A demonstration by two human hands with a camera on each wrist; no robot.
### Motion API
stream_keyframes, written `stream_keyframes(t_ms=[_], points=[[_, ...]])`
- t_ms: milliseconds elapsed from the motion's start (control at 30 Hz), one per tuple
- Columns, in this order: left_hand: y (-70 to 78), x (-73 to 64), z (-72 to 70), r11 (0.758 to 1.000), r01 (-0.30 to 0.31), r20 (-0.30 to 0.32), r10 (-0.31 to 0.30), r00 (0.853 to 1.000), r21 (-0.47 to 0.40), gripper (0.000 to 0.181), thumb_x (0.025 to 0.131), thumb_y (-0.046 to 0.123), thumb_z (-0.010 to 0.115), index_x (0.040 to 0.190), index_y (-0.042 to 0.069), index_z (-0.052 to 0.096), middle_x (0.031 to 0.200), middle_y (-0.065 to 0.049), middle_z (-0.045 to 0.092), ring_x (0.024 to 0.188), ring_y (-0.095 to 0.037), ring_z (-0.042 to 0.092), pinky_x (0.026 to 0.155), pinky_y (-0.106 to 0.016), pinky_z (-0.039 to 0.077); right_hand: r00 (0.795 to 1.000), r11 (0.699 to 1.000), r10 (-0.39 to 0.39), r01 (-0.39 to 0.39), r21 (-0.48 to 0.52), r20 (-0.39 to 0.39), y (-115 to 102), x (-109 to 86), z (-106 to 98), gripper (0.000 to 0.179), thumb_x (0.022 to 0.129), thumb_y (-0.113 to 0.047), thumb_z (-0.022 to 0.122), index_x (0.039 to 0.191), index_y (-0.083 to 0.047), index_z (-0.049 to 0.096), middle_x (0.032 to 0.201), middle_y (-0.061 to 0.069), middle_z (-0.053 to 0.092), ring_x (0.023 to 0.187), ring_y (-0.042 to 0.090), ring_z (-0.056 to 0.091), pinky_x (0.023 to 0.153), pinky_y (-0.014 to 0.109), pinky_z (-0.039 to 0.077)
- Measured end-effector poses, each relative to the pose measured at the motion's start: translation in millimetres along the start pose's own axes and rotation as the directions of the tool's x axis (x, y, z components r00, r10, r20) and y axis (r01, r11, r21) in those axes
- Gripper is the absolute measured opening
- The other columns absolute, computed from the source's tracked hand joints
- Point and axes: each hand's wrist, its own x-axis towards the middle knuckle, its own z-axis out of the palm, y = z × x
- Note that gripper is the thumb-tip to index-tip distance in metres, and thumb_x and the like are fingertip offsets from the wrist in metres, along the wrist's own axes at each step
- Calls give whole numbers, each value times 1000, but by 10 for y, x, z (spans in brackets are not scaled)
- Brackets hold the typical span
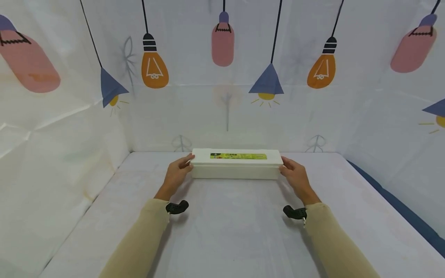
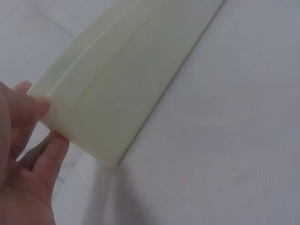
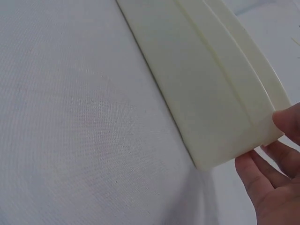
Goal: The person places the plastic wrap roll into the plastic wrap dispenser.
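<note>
A long cream-white lidded box (image 1: 236, 172) lies crosswise on the table, with a green and yellow label (image 1: 238, 156) on its lid. My left hand (image 1: 176, 172) grips its left end. In the left wrist view, that hand's thumb (image 2: 40, 107) lies at the lid's rim while other fingers touch the end wall lower down. At the opposite end, my right hand (image 1: 295, 175) holds the box the same way, its thumb (image 3: 287, 121) on the lid's corner and its fingers under the rim. The lid appears closed, so the inside is hidden.
The white-covered table (image 1: 229, 227) runs back to a white sheet wall (image 1: 194, 116) printed with lamps and bulbs, close behind the box. Similar sheets hang at both sides. A dark blue strip (image 1: 393, 199) shows along the right edge. Each wrist carries a black device (image 1: 177, 207).
</note>
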Motion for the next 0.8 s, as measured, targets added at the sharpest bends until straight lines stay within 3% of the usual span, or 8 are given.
stream_keyframes(t_ms=[100,300,500,800], points=[[-8,-12,-2,1000,2,-1,-2,1000,5,42,101,11,62,142,18,59,154,9,43,140,-21,43,112,-39,37,1000,1000,28,-28,9,2,21,-1,0,55,102,-11,56,153,-1,39,155,15,41,140,27,42,106,37,44],[-8,-38,-13,999,-50,-3,50,999,-3,42,101,10,61,143,13,58,155,4,42,139,-23,44,111,-38,39,993,988,114,-110,112,-36,1,39,45,55,99,-5,58,151,0,41,151,19,44,132,28,50,103,35,46],[-16,-18,16,998,-49,-15,50,999,48,41,102,12,60,143,16,58,155,7,42,138,-22,46,109,-37,41,977,967,194,-175,188,-92,-26,70,78,52,98,-1,57,149,-1,46,149,17,48,125,23,54,103,35,47],[22,-39,26,990,-63,-26,67,997,124,44,102,14,60,146,20,55,155,8,42,136,-25,49,109,-42,41,978,948,206,-188,258,-43,-55,100,32,53,97,1,53,150,1,44,152,17,44,124,21,54,107,38,43]])
